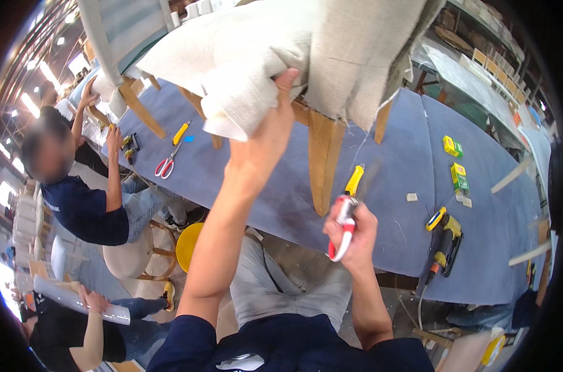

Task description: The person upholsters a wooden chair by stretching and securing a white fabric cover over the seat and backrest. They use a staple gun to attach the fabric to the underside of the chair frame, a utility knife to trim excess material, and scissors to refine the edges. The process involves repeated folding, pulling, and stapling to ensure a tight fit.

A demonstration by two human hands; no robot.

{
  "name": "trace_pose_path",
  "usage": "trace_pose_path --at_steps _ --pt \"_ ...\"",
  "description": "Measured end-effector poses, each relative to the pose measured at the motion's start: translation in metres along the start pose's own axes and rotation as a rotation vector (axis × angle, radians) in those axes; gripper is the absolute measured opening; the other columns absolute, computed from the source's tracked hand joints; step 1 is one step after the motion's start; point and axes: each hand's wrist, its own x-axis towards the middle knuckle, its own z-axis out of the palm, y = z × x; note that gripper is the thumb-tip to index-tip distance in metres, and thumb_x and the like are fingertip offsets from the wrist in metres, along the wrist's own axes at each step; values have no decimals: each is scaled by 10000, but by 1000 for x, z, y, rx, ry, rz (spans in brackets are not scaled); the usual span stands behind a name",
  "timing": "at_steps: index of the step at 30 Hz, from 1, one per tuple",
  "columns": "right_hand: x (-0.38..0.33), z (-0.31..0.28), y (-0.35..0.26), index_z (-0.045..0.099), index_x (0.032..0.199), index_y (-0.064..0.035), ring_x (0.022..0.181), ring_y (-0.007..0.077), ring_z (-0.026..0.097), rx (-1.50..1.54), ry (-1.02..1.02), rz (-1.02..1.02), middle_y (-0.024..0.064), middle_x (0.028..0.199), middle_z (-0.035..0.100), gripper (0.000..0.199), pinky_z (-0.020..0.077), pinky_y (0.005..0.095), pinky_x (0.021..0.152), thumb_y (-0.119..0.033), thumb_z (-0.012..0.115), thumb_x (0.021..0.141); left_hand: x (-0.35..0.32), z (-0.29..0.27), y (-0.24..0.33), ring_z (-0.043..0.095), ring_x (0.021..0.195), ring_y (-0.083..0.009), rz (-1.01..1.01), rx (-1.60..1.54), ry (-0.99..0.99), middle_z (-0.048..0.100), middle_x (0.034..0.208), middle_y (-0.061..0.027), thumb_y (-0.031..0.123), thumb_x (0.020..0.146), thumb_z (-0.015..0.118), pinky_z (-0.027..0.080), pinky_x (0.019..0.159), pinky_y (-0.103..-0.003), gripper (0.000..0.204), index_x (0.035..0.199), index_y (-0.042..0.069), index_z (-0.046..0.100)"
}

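Observation:
A chair covered in beige fabric [232,43] stands on the table in front of me, on tapered wooden legs [321,167]. My left hand [263,127] is closed on a folded flap of that fabric at the chair's lower edge. Loose threads dangle from the cut fabric beside the front leg. In my right hand [356,239] are scissors [342,239] with red and white handles, held over the table's near edge; their blades are smeared by motion. Just beyond that hand lies a yellow-handled cutter [354,180].
A staple gun [445,242] with a hose and two small green-yellow boxes [460,177] lie on the blue-grey table [393,217] at right. Other scissors [165,167] and a yellow cutter [181,133] lie at left. One co-worker [86,204] handles another chair; another holds a rolled sheet [80,301].

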Motion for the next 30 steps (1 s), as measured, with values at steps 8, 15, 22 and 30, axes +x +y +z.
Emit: trace_pose_path --at_steps 8,15,22,30 --pt "43 25 -7 577 862 -21 569 98 527 -68 -222 87 18 664 559 432 436 271 540 -396 765 965 17 -15 -22 652 959 -130 -131 -407 -379 749 1026 -52 318 1013 721 515 883 -309 337 1130 3 742" --pt "56 44 -11 597 872 -19 505 129 603 63 -216 198 23 595 539 491 450 296 485 -480 637 1037 40 -47 -7 595 856 -136 -524 -283 -748 719 967 -33 455 920 798 510 722 -303 480 1086 6 765" --pt "58 49 -19 596 866 -22 505 108 586 118 -172 297 8 621 530 510 452 277 479 -498 615 1047 45 -49 -11 662 900 -141 -249 -151 -711 762 1006 -41 332 930 793 533 839 -323 357 1135 41 762" --pt "64 49 -35 575 841 -29 516 100 558 221 -215 393 -1 662 511 520 462 272 477 -499 586 1062 53 -48 -24 669 861 -134 -320 -297 -723 759 1009 -39 364 908 830 542 735 -302 403 1139 40 766"
